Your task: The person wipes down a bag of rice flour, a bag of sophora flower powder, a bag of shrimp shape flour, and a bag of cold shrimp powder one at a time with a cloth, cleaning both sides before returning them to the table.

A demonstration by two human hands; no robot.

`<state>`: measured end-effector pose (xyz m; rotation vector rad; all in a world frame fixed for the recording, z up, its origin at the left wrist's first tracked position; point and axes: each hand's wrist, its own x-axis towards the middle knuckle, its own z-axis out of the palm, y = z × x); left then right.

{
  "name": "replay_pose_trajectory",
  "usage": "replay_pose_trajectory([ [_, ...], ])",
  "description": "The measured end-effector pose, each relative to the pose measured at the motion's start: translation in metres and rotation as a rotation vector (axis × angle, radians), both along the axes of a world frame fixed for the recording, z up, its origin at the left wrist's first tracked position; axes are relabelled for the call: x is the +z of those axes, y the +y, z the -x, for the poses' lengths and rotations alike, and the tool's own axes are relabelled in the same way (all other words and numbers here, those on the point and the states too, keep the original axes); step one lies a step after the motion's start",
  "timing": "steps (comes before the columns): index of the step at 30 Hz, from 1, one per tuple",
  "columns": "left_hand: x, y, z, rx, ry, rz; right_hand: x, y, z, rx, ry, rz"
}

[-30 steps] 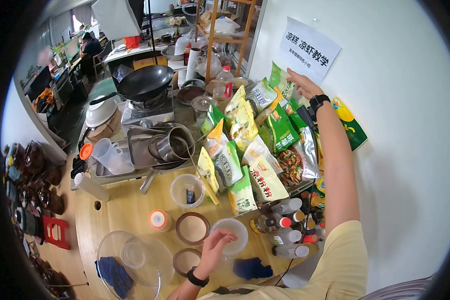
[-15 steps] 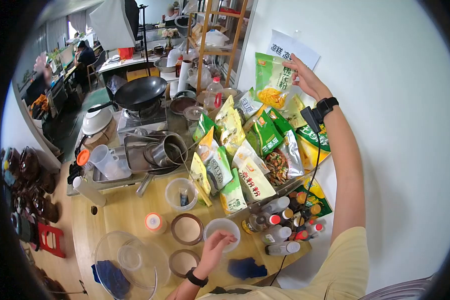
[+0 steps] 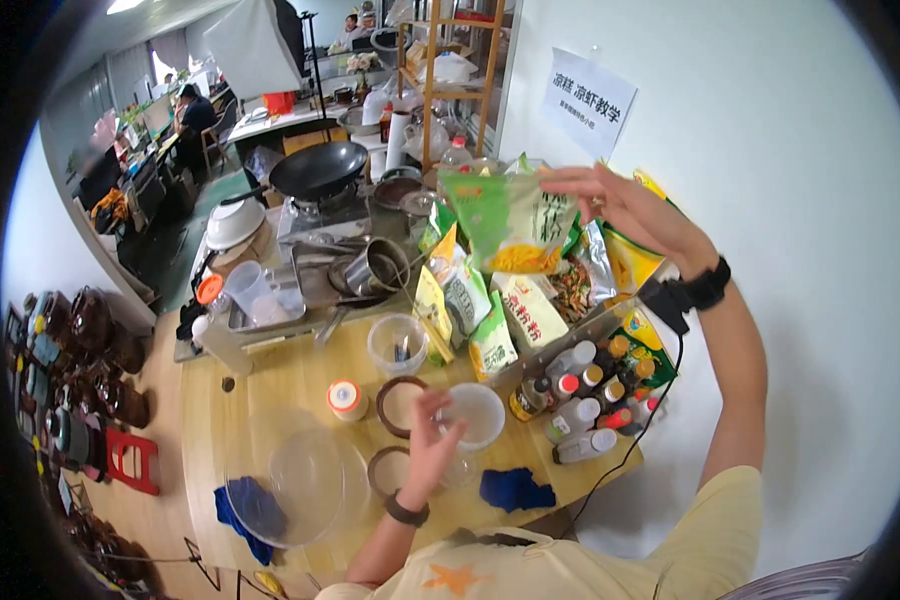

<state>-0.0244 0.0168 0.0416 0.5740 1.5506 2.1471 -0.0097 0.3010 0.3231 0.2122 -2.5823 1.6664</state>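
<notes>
My right hand (image 3: 625, 205) holds a green and white packet (image 3: 510, 220) up in the air above the row of packets (image 3: 490, 300) leaning at the wall. A black watch sits on that wrist. My left hand (image 3: 432, 445) rests low on the wooden table (image 3: 280, 380), its fingers at the rim of a small white bowl (image 3: 478, 415). Two brown-rimmed round dishes (image 3: 398, 405) lie just left of that hand, and a blue cloth (image 3: 513, 488) lies to its right.
A large clear glass bowl (image 3: 295, 485) sits at the table's near left. A clear cup (image 3: 397, 345), an orange-lidded jar (image 3: 345, 398), bottles (image 3: 580, 400), a metal tray with a pot (image 3: 370, 270) and a wok on a burner (image 3: 320, 170) stand around. People sit at desks far left.
My right hand pulled the green packet off the stack at the wall and brought it down and toward me. The left hand stayed by the white bowl. The view shifted.
</notes>
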Motion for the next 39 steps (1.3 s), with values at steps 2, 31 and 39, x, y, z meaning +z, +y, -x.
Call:
replay_pose_trajectory([
  [2,0.010,-0.007,0.001,0.136,0.264,0.150,-0.013,-0.030,-0.026,0.079,-0.015,0.050],
  [31,-0.035,-0.098,-0.077,-0.170,-0.305,0.294,-0.409,-0.164,-0.205,-0.329,-0.207,-0.767],
  [39,-0.040,-0.096,-0.080,-0.146,-0.363,0.294,-0.453,-0.159,-0.204,-0.493,-0.203,-0.552],
])
